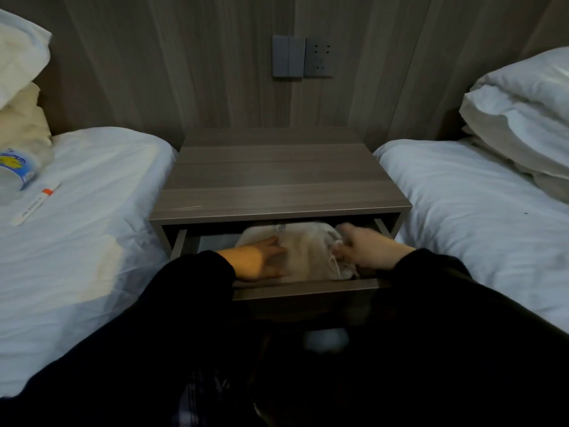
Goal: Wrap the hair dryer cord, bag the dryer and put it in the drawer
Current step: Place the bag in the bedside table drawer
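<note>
Bag [308, 251] — btwn L hand [258, 260], R hand [366, 248]

The nightstand [277, 180] stands between the left bed [92, 241] and the right bed [462, 226]. Its drawer [308, 288] is out towards you, with the bag [304, 251] inside. Your left hand [255, 260] rests on the bag's left side, and your right hand [366, 248] is at its right end. On the wall [184, 72] behind, a switch [288, 57] sits left of a socket [318, 57].

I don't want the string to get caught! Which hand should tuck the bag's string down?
Probably the right hand: it is next to the string at the bag's right end, though blurred. The left hand lies flat on the bag's other side, farther from the string.
</note>
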Action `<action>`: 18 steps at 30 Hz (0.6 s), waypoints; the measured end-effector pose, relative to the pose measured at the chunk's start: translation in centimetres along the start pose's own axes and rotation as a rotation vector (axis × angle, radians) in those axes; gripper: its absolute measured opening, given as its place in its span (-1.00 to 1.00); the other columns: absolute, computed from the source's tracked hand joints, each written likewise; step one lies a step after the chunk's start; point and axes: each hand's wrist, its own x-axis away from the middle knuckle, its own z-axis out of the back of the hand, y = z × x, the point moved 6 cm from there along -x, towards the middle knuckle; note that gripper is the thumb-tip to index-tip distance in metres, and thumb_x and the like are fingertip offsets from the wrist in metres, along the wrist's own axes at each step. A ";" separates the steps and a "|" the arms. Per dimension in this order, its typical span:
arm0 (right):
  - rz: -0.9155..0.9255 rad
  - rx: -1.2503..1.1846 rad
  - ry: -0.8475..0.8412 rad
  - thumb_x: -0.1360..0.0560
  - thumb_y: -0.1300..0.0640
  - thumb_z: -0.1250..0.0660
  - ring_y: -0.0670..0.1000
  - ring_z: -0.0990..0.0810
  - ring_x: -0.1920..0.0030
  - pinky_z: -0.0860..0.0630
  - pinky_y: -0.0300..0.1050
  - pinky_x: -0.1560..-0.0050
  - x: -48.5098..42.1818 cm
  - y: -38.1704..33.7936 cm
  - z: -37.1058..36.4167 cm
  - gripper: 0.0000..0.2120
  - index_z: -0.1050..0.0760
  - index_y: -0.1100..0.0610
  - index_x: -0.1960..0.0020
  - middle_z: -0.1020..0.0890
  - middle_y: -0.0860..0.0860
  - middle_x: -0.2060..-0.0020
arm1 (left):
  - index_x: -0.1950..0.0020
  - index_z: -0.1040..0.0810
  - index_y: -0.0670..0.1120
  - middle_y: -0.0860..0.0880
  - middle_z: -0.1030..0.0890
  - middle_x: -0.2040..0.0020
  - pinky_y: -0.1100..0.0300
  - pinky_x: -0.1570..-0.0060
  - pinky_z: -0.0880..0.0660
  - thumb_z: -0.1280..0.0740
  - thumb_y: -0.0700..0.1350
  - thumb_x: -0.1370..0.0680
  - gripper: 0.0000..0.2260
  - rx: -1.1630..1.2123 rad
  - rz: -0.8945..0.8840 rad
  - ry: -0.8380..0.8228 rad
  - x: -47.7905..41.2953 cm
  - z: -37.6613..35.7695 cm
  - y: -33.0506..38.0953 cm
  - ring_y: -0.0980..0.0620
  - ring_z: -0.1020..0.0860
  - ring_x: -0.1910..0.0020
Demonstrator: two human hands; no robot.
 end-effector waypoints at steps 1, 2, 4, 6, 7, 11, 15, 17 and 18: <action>0.045 0.015 0.160 -0.52 -0.04 -0.23 0.15 -0.58 -0.13 -0.45 -0.06 -0.12 1.0 -0.2 1.0 -0.51 -0.28 0.12 -0.39 -0.60 0.16 -0.14 | -0.50 -0.16 -0.01 0.00 -0.08 -0.55 0.17 -0.43 -0.02 -0.22 0.10 -0.56 -0.45 0.014 -0.004 -0.039 0.6 0.0 0.2 0.01 -0.08 -0.51; 0.111 -0.012 0.250 -0.51 -0.06 -0.24 0.14 -0.55 -0.19 -0.42 -0.10 -0.15 2.3 -0.5 1.6 -0.48 -0.27 0.11 -0.40 -0.57 0.15 -0.19 | -0.50 -0.17 0.00 0.02 -0.11 -0.54 0.21 -0.42 -0.04 -0.21 0.11 -0.56 -0.46 0.023 -0.021 -0.073 1.2 0.0 0.6 0.02 -0.11 -0.50; 0.224 -0.081 0.161 -0.47 -0.09 -0.31 0.03 -0.50 -0.25 -0.34 -0.27 -0.19 4.8 -0.9 1.3 -0.43 -0.29 0.10 -0.40 -0.51 0.05 -0.24 | -0.47 -0.25 0.02 0.02 -0.25 -0.49 0.26 -0.36 -0.13 -0.22 0.11 -0.56 -0.51 0.051 -0.075 -0.076 2.2 0.1 1.4 0.04 -0.22 -0.46; 0.286 0.027 -0.055 -0.41 -0.14 -0.35 -0.06 -0.46 -0.26 -0.31 -0.32 -0.23 6.9 -1.2 -0.8 -0.40 -0.32 0.05 -0.37 -0.47 -0.06 -0.21 | -0.41 -0.35 0.04 0.05 -0.39 -0.41 0.31 -0.29 -0.22 -0.28 0.09 -0.53 -0.54 0.105 -0.094 -0.001 3.1 0.7 1.8 0.11 -0.33 -0.38; 0.326 0.148 -0.082 -0.40 -0.18 -0.34 -0.07 -0.46 -0.25 -0.33 -0.27 -0.26 7.4 -1.0 -1.8 -0.43 -0.36 0.01 -0.34 -0.49 -0.08 -0.21 | -0.38 -0.38 0.05 0.07 -0.43 -0.38 0.33 -0.28 -0.24 -0.32 0.10 -0.50 -0.53 0.130 -0.109 0.030 3.6 1.0 2.0 0.14 -0.36 -0.35; 0.361 0.317 0.113 -0.44 -0.14 -0.25 -0.03 -0.58 -0.07 -0.43 -0.14 -0.07 7.6 -1.2 -2.2 -0.73 -0.47 -0.04 -0.07 -0.62 -0.09 -0.02 | -0.25 -0.52 0.03 0.07 -0.54 -0.25 0.24 -0.28 -0.34 -0.43 0.11 -0.41 -0.56 0.058 -0.171 0.095 4.3 1.0 2.5 0.14 -0.44 -0.25; 0.353 0.334 0.357 -0.40 -0.06 -0.31 0.03 -0.62 0.14 -0.44 -0.14 0.11 6.4 -0.8 -2.0 -0.82 -0.50 0.02 0.09 -0.65 -0.02 0.18 | -0.05 -0.64 -0.03 -0.01 -0.66 -0.04 0.11 -0.22 -0.37 -0.32 0.09 -0.38 -0.68 -0.264 -0.324 0.477 4.6 2.1 3.8 -0.02 -0.56 -0.14; 0.327 0.358 0.463 -0.33 -0.01 -0.39 0.10 -0.61 0.23 -0.49 -0.09 0.21 5.3 -0.7 -2.1 -0.79 -0.52 0.08 0.11 -0.62 0.03 0.24 | -0.08 -0.61 -0.04 -0.04 -0.63 -0.09 -0.04 -0.27 -0.34 -0.25 0.05 -0.41 -0.68 -0.416 -0.315 0.557 4.3 2.3 4.3 -0.08 -0.52 -0.21; 0.311 0.358 0.504 -0.30 0.03 -0.44 0.13 -0.60 0.23 -0.50 -0.06 0.24 4.7 -0.8 -2.0 -0.75 -0.53 0.11 0.10 -0.61 0.06 0.24 | -0.19 -0.53 -0.04 -0.06 -0.54 -0.24 -0.09 -0.34 -0.25 -0.26 0.02 -0.45 -0.65 -0.468 -0.270 0.539 3.9 2.1 4.2 -0.09 -0.41 -0.33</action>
